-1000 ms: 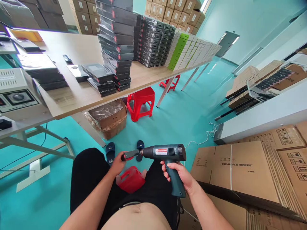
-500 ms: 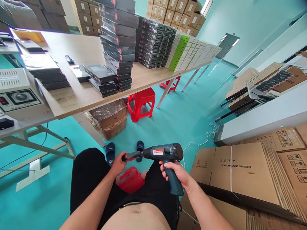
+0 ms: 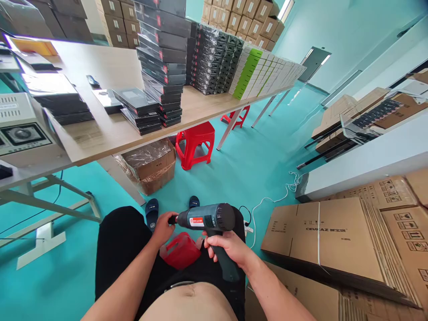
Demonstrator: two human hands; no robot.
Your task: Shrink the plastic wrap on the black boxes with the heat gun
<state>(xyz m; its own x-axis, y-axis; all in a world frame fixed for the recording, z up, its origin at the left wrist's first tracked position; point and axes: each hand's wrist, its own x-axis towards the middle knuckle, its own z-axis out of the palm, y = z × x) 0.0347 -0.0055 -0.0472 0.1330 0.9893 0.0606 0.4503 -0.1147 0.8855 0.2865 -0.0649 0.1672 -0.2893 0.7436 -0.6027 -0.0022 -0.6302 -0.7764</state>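
I sit on a red stool (image 3: 180, 250) with my legs in black shorts. My right hand (image 3: 224, 247) grips the handle of a dark teal heat gun (image 3: 209, 219) that points left. My left hand (image 3: 163, 227) pinches the tip of the gun's nozzle, which is mostly hidden behind the fingers. Both hands are over my lap, just above the stool's front edge. A white cable (image 3: 267, 200) trails from behind the gun across the floor.
A long wooden table (image 3: 110, 133) to the front left carries stacks of black flat boxes (image 3: 163, 67) and white-and-green boxes (image 3: 264, 71). Red stools (image 3: 195, 142) and a wrapped carton (image 3: 150, 165) sit under it. Flat cardboard cartons (image 3: 334, 240) lie at my right. A grey machine (image 3: 20, 133) stands far left.
The heat gun has moved left and toward me, its body now turned more end-on. My left hand stays at the nozzle tip, and the nozzle shows much less.
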